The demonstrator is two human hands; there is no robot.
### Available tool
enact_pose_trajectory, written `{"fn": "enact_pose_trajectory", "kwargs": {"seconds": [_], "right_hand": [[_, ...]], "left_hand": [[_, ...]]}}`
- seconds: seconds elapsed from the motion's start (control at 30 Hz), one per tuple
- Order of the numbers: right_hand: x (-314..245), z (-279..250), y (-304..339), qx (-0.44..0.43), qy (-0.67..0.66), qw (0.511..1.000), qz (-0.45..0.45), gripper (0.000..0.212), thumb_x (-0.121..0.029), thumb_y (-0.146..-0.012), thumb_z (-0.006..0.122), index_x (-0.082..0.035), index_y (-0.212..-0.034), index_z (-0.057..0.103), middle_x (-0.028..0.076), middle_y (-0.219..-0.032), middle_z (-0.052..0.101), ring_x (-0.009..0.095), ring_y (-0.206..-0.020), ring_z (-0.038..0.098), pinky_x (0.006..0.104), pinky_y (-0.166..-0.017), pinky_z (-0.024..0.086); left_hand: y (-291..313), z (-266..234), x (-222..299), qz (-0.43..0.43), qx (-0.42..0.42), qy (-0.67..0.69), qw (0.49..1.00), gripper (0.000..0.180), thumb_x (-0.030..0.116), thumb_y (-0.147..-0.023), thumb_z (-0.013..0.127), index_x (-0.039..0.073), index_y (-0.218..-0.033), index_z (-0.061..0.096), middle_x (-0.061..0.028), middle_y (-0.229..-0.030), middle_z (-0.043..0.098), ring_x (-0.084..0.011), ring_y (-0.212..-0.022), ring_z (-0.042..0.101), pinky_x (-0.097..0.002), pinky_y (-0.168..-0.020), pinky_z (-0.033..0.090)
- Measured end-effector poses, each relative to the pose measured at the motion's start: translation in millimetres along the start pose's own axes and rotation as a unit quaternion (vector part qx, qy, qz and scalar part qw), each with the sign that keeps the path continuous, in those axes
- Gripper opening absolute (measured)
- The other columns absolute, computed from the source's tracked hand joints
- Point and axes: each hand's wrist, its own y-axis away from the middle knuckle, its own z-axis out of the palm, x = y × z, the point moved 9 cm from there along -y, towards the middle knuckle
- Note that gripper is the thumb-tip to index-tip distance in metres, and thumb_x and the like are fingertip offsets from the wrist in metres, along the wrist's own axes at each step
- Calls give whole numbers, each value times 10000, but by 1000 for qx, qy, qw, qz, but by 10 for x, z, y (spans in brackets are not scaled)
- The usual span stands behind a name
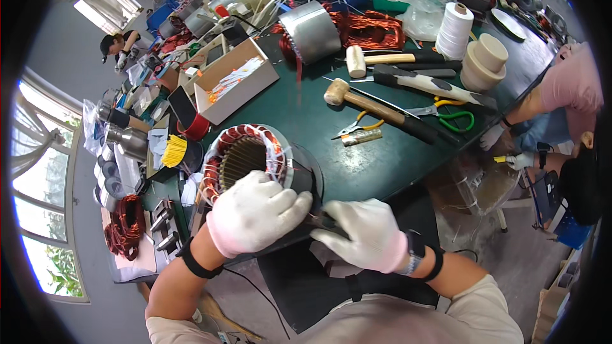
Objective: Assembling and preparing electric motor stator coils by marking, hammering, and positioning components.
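Observation:
A motor stator [274, 148] lies on the green tabletop, its copper winding ring laced with white cord and its slotted bore facing left. My left hand [258, 211], in a white glove, rests over the near rim of the winding. Its fingers are curled toward the stator's lower right side, and their tips hide whatever is pinched there. My right hand [363, 232], gloved too, is closed just right of the left one, by the table's near edge. A dark object shows between its thumb and fingers, too covered to name.
Beyond the stator lie a wooden mallet [336, 93], a white-headed mallet [356, 62], green-and-yellow-handled scissors [454, 113] and small orange-handled pliers [357, 125]. A thread cone [454, 30], another stator [311, 30] and a cardboard box [245, 89] stand farther back. Co-workers sit at right and far left.

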Motion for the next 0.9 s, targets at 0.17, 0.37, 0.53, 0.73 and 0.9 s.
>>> {"fn": "enact_pose_trajectory", "kwargs": {"seconds": [0.17,0.37,0.53,0.73,0.9], "right_hand": [[69,-99,191,-1,77,997,0,305,-289,-842,832,-83,-963,643,65,-748,659,259,-679,690,369,-617,526],[54,-35,179,-40,106,993,-11,283,-275,-856,826,-87,-967,645,75,-723,678,246,-645,697,372,-592,537],[214,115,8,-35,-218,964,146,397,-269,-900,808,43,-1101,669,128,-741,694,204,-684,726,325,-613,545],[506,339,526,-130,-527,753,372,288,-177,-1003,660,65,-1153,615,141,-907,729,169,-725,723,314,-694,606],[370,440,340,-121,-550,722,401,298,-203,-1000,634,62,-1131,596,158,-872,725,210,-715,728,320,-660,607]], "left_hand": [[-23,37,8,3,3,-1,1000,363,116,-710,714,26,-1061,736,9,-733,596,-163,-599,567,-336,-586,424],[-9,65,12,9,-39,1,999,397,134,-727,695,23,-1107,715,2,-754,600,-171,-630,581,-346,-608,442],[-16,14,-31,-7,-30,-20,999,426,142,-715,693,32,-1126,723,8,-784,626,-169,-631,577,-341,-616,443],[24,33,9,22,12,-14,1000,379,162,-776,661,15,-1123,706,7,-773,559,-167,-667,567,-345,-630,441],[66,22,22,9,16,17,1000,373,171,-819,670,1,-1151,664,-18,-790,562,-191,-708,592,-356,-652,454]]}}
